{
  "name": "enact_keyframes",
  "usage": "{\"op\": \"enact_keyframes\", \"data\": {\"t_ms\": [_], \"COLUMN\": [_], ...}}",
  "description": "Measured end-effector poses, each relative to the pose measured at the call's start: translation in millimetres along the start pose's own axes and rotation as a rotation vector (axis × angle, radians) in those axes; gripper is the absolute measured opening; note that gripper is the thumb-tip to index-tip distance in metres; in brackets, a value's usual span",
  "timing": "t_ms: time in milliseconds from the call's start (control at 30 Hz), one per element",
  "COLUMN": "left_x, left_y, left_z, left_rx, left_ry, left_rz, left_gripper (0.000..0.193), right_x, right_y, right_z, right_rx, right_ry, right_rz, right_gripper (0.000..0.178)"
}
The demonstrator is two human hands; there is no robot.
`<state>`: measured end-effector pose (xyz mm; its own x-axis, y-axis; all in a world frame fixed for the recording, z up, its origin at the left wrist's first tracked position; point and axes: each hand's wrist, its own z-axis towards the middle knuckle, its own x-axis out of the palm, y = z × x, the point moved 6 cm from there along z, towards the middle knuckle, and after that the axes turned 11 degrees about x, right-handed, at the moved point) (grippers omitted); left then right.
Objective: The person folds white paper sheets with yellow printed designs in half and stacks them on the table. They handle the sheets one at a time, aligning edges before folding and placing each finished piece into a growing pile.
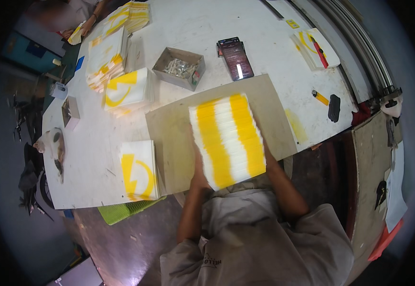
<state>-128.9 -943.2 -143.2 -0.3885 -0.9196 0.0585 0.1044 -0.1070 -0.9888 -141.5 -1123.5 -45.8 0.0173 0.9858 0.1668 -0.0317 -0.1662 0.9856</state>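
Note:
A thick stack of white sheets with yellow bands (222, 143) is tilted up before me, its layered edges facing me. My left hand (199, 172) grips it along the left side and my right hand (268, 156) along the right, with most fingers hidden by the stack. Under it a grey-brown board (169, 138) lies at the table's near edge. To the left of the board sits a smaller pile of white sheets printed in yellow (139, 170).
Taller piles of printed sheets (107, 57) stand at the far left, near another person's hand (88, 25). A box of small pieces (179, 69), a phone (236, 58), a lighter (320, 97) and a red cutter (320, 53) lie beyond the board. A cat (56, 145) rests at the left edge.

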Motion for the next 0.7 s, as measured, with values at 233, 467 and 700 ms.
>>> {"op": "enact_keyframes", "data": {"t_ms": [233,467,700], "left_x": [0,20,2], "left_y": [-11,-77,-27], "left_z": [-3,7,24], "left_rx": [0.08,0.316,-0.03], "left_ry": [0.006,0.005,-0.199], "left_rz": [0.138,0.17,-0.335], "left_gripper": [0.115,0.099,0.091], "right_x": [-14,-12,-20], "right_y": [-15,-11,-9], "right_z": [-2,-10,7], "right_rx": [0.013,-0.013,0.12], "right_ry": [-0.027,-0.05,-0.059], "right_rz": [-0.085,-0.029,-0.066], "right_gripper": [0.118,0.112,0.09]}}
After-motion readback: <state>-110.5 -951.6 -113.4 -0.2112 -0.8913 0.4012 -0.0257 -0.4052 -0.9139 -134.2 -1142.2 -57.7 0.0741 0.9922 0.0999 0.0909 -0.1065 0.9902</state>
